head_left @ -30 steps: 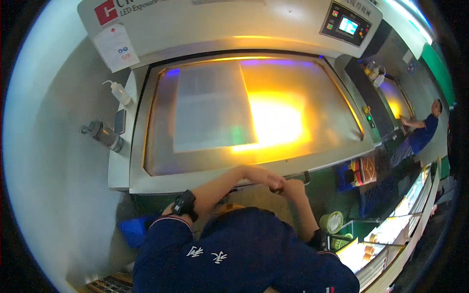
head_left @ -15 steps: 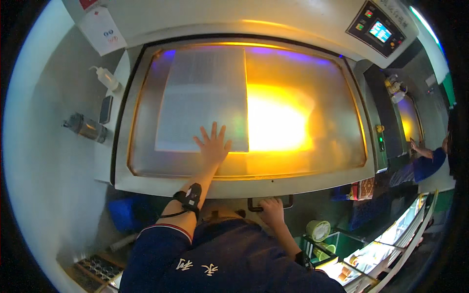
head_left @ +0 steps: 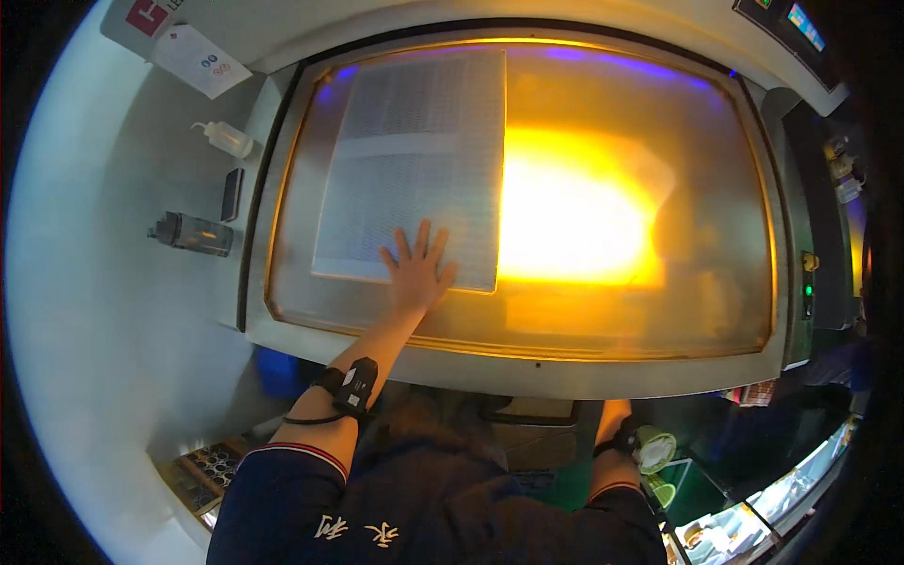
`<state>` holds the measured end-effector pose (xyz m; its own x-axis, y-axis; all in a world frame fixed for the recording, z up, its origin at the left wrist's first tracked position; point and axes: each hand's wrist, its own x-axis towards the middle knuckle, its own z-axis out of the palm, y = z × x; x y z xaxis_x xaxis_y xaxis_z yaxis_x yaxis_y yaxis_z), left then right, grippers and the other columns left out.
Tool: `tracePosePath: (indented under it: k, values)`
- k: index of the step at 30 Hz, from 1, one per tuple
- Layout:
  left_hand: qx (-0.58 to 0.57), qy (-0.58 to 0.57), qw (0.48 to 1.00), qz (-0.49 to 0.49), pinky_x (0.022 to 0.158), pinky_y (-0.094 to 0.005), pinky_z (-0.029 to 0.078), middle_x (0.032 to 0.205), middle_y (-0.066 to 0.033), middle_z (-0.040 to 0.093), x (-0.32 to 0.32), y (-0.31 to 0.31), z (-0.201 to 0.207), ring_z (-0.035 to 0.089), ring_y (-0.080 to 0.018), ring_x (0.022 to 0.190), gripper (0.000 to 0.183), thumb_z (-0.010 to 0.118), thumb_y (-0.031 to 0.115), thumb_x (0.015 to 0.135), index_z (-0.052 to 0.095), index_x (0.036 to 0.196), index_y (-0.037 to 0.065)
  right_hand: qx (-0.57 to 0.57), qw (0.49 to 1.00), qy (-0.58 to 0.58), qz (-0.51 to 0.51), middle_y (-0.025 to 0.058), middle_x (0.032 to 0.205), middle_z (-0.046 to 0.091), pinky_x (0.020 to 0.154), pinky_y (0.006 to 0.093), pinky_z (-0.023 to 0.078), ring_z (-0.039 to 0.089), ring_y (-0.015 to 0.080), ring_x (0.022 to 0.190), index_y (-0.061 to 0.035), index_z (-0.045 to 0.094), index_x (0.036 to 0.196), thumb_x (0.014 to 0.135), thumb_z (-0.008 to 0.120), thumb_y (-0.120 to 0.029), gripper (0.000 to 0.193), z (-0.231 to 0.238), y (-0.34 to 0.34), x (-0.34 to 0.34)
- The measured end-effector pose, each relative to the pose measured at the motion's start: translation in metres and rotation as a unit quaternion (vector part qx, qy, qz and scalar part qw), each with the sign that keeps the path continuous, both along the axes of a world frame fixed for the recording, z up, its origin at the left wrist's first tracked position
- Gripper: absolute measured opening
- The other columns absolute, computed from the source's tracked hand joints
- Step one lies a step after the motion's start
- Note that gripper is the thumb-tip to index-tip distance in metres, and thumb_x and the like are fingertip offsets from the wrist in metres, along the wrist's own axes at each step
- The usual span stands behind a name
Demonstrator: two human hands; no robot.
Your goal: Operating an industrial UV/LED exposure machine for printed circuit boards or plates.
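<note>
My left hand [head_left: 417, 271] lies flat with its fingers spread, near the front edge of a pale rectangular sheet [head_left: 414, 160] with a fine dotted pattern. That sheet lies on the left half of a wide framed bed [head_left: 640, 325]. Strong yellow light glows on the bed to the right of the sheet. Whether a clear cover lies over the sheet, I cannot tell. My right forearm [head_left: 612, 431] reaches under the front edge of the bed, which hides the hand and its fingers. Left of it, a black drawer handle [head_left: 532, 421] shows below the edge, with no hand on it.
On the left ledge are a white squeeze bottle [head_left: 226, 139], a phone [head_left: 232, 195] and a grey drinking bottle [head_left: 193, 234]. A control panel [head_left: 800, 28] sits at the upper right. A green-lit switch box [head_left: 808, 287] is on the right side. Round green-white containers [head_left: 656, 450] stand low right.
My right hand has let go of the black handle and moved right, under the bed's edge. My left hand stays flat on the sheet area. The whole view has shifted.
</note>
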<state>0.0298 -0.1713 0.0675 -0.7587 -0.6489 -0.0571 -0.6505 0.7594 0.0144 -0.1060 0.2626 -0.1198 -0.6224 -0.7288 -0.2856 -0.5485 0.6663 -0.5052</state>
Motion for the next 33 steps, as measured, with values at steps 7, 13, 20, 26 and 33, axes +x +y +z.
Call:
tracePosePath:
  k: [7,13,20,26,33]
  values:
    - [0.011,-0.029,0.999,0.015,0.109,-0.0715,0.005,0.162,-0.0052,0.01,0.0,0.0,0.002,0.006,-0.0492,0.144,0.066,0.045,0.054,0.093,0.027,0.151,0.028,-0.001,0.989,0.123,-0.077,0.0137,0.111,0.065,0.086,0.0408,0.051,0.063,0.0311,0.101,-0.0063,0.061,0.115,0.074,0.072,-0.004,0.042,-0.041,0.023,0.0]
    - [0.008,-0.006,1.0,-0.008,0.109,-0.0714,0.006,0.162,-0.0032,0.011,-0.011,0.009,-0.004,0.008,-0.0478,0.144,0.065,0.042,0.056,0.094,0.028,0.151,0.029,-0.023,0.972,0.201,-0.122,0.0137,0.113,0.065,0.087,0.0418,0.051,0.063,0.0313,0.102,-0.0066,0.06,0.118,0.075,0.071,-0.004,0.045,-0.042,0.067,0.027]
    - [0.01,0.021,1.0,-0.004,0.108,-0.0727,0.007,0.161,-0.0036,0.013,-0.001,0.004,-0.002,0.008,-0.0488,0.144,0.064,0.038,0.057,0.095,0.027,0.152,0.029,0.088,0.925,-0.137,-0.345,0.0176,0.112,0.065,0.084,0.0455,0.051,0.063,0.0381,0.098,-0.006,0.055,0.127,0.082,0.064,-0.014,0.046,0.044,0.133,0.137]
    - [-0.013,0.017,1.0,-0.006,0.108,-0.0731,0.008,0.161,-0.004,0.014,0.005,0.002,0.003,0.008,-0.0486,0.144,0.064,0.035,0.058,0.095,0.027,0.152,0.028,-0.233,0.599,-0.296,-0.706,0.005,0.093,0.059,0.059,0.0283,0.039,0.052,0.0168,0.069,-0.0053,0.052,0.13,0.079,0.053,-0.005,0.051,0.103,0.209,0.274]
    - [0.001,0.113,0.994,-0.013,0.108,-0.0728,0.008,0.16,-0.008,0.017,0.012,-0.002,-0.01,0.012,-0.0491,0.143,0.065,0.043,0.055,0.094,0.031,0.15,0.025,-0.148,0.739,-0.098,-0.65,0.0089,0.098,0.062,0.058,0.0289,0.042,0.055,0.018,0.073,-0.0021,0.056,0.118,0.075,0.054,-0.003,0.043,0.206,0.236,0.244]
